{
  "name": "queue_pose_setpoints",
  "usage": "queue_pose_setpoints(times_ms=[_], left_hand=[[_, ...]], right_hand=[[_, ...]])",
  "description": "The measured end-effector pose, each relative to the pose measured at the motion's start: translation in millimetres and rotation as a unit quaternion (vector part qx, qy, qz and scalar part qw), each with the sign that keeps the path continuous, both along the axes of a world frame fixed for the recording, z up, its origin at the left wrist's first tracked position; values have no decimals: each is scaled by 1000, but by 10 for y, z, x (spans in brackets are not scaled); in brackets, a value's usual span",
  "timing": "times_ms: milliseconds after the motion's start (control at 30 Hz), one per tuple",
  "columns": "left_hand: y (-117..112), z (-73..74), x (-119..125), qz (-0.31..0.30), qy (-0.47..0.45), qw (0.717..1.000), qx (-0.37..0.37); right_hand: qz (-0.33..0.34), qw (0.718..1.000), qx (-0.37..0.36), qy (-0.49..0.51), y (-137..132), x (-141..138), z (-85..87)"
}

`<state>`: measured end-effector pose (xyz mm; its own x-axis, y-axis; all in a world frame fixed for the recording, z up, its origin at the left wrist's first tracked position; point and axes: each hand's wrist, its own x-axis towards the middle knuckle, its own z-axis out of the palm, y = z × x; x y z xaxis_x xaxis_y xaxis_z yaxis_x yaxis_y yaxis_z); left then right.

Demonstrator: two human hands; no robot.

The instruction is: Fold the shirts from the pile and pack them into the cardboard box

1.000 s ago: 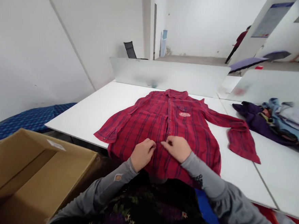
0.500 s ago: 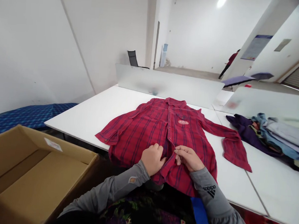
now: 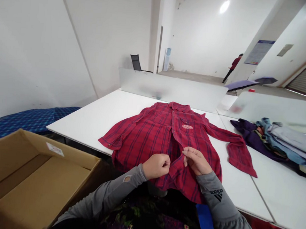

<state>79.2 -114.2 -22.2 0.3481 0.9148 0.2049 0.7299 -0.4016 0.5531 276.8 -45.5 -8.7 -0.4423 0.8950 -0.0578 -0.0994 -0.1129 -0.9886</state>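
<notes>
A red plaid shirt [image 3: 151, 135] with dark stripes lies front up on the white table, collar at the far end and lower hem at the near edge. Its front is unbuttoned in the lower part, where a dark gap shows between the two panels. My right hand [image 3: 197, 162] pinches the edge of the right front panel between thumb and fingers and lifts it a little. My left hand [image 3: 156, 166] is closed, fingers curled, just left of the gap over the lower front; what it grips, if anything, is hidden.
An open cardboard box [image 3: 40, 183] stands at the left below the table [image 3: 87, 113]. A pile of folded clothes [image 3: 284, 144] lies on the right. Frosted dividers [image 3: 170, 88] line the back edge. A person [image 3: 232, 68] stands far off.
My left hand has drawn slightly down from the placket, its fingers curling more. My right hand has shifted slightly right with the panel edge, and the gap in the front looks wider.
</notes>
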Motion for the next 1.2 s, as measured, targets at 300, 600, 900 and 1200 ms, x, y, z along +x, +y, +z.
queue_pose_setpoints(times_ms=[300, 600, 900, 1200], left_hand=[[17, -65, 65, 164, 179, 969, 42], [145, -42, -93, 137, 152, 979, -30], [234, -18, -231, 83, 128, 986, -68], [194, -1, -172, 114, 131, 983, -58]], right_hand=[[24, 1000, 14, 13, 8, 48, 61], [35, 999, -26, 27, 71, 62, -183], [24, 999, -34, 32, 41, 57, -163], [25, 999, -22, 25, 30, 62, -158]])
